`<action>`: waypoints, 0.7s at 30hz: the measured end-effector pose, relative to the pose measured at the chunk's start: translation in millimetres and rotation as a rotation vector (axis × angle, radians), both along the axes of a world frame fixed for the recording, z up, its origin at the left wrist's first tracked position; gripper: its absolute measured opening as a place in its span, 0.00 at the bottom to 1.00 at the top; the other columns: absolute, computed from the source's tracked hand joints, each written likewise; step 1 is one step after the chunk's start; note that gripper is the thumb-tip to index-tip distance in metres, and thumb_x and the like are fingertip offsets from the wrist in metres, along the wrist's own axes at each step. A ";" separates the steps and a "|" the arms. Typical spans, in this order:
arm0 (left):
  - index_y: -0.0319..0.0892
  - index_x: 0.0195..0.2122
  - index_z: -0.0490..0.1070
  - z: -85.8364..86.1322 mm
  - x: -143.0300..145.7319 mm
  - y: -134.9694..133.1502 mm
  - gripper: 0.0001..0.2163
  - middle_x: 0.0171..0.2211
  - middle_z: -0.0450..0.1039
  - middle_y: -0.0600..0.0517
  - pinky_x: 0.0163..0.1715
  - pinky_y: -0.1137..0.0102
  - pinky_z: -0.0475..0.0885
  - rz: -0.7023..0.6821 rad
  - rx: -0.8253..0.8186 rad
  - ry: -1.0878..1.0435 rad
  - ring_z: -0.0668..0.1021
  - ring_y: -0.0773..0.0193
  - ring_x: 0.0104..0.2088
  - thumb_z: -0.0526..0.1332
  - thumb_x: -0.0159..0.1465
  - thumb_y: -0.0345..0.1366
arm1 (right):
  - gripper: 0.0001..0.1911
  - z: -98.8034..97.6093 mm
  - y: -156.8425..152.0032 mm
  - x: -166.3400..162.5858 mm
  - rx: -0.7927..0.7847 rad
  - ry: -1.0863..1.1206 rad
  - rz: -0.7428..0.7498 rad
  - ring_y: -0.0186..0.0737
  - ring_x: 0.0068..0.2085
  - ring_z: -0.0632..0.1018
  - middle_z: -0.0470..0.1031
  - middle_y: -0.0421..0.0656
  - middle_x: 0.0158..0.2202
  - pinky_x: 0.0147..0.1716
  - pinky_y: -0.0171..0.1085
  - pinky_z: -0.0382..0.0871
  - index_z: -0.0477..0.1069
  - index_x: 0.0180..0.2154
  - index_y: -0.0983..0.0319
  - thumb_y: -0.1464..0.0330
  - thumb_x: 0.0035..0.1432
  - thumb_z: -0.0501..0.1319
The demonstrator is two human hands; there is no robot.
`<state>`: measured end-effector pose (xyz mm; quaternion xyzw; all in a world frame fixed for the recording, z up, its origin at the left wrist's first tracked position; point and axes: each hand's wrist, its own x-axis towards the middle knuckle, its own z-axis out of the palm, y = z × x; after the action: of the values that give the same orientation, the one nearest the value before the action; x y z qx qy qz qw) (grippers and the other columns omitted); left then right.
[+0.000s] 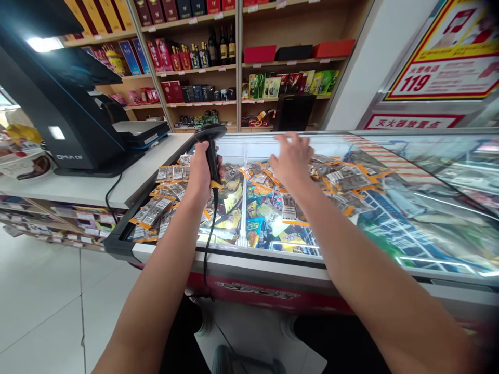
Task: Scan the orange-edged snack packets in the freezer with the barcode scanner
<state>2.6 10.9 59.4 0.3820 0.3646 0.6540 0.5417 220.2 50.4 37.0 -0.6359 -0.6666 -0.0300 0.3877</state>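
My left hand (pixel 200 174) is wrapped round the handle of a black barcode scanner (pixel 211 136), whose head points away from me; its black cable (pixel 210 228) hangs down over the freezer's front edge. My right hand (pixel 291 158) hovers with fingers spread over a row of small orange-edged snack packets (pixel 343 179) lying on the glass lid of a chest freezer (pixel 273 262). More of these packets (pixel 156 208) lie to the left of the scanner. Through the glass I see coloured frozen-food wrappers (pixel 268 218).
A black point-of-sale terminal (pixel 78 124) stands on a white counter (pixel 89 189) at the left. Wooden shelves (pixel 239 62) with bottles and boxes line the back wall. A red and yellow sign (pixel 448 57) hangs at the upper right. White floor tiles (pixel 42 306) lie at the lower left.
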 end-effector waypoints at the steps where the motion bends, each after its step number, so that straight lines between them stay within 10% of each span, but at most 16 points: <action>1: 0.46 0.36 0.67 0.2 -1.7 0.7 0.18 0.21 0.69 0.57 0.14 0.73 0.61 0.028 0.004 -0.010 0.68 0.70 0.14 0.60 0.68 0.57 | 0.17 -1.0 -8.8 -17.9 -0.061 -0.024 0.121 0.60 0.62 0.73 0.75 0.57 0.62 0.62 0.56 0.65 0.76 0.57 0.62 0.64 0.70 0.61; 4: 0.46 0.36 0.67 1.2 -4.1 1.0 0.19 0.21 0.68 0.57 0.15 0.73 0.61 0.076 0.017 -0.028 0.69 0.70 0.15 0.58 0.69 0.58 | 0.19 -14.0 -30.8 -71.2 -0.363 -0.056 0.461 0.52 0.49 0.80 0.82 0.52 0.46 0.50 0.44 0.73 0.80 0.43 0.61 0.57 0.74 0.55; 10: 0.46 0.38 0.68 1.8 -1.8 0.4 0.18 0.21 0.67 0.57 0.17 0.72 0.62 0.081 0.026 -0.047 0.70 0.69 0.16 0.58 0.70 0.57 | 0.27 -48.4 -42.7 -121.2 -0.436 -0.195 0.345 0.66 0.63 0.69 0.70 0.57 0.60 0.58 0.55 0.67 0.76 0.54 0.57 0.45 0.64 0.64; 17: 0.46 0.38 0.68 0.3 -3.0 1.5 0.18 0.21 0.68 0.57 0.16 0.73 0.61 0.043 0.042 -0.063 0.69 0.70 0.15 0.57 0.70 0.56 | 0.37 -44.8 -23.6 -102.9 -0.540 0.253 0.390 0.54 0.51 0.79 0.77 0.52 0.52 0.50 0.47 0.74 0.62 0.62 0.62 0.59 0.57 0.74; 21: 0.46 0.37 0.67 2.8 -0.4 -1.7 0.20 0.19 0.67 0.57 0.14 0.74 0.60 -0.053 -0.005 0.013 0.69 0.69 0.14 0.57 0.69 0.58 | 0.24 -32.5 -1.2 -64.3 -0.539 0.632 0.373 0.43 0.38 0.81 0.79 0.46 0.42 0.38 0.40 0.76 0.61 0.60 0.62 0.67 0.66 0.63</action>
<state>2.2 9.2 62.2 0.3945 0.3597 0.6358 0.5574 155.9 49.2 4.5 -0.5613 -0.6027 0.4104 0.3917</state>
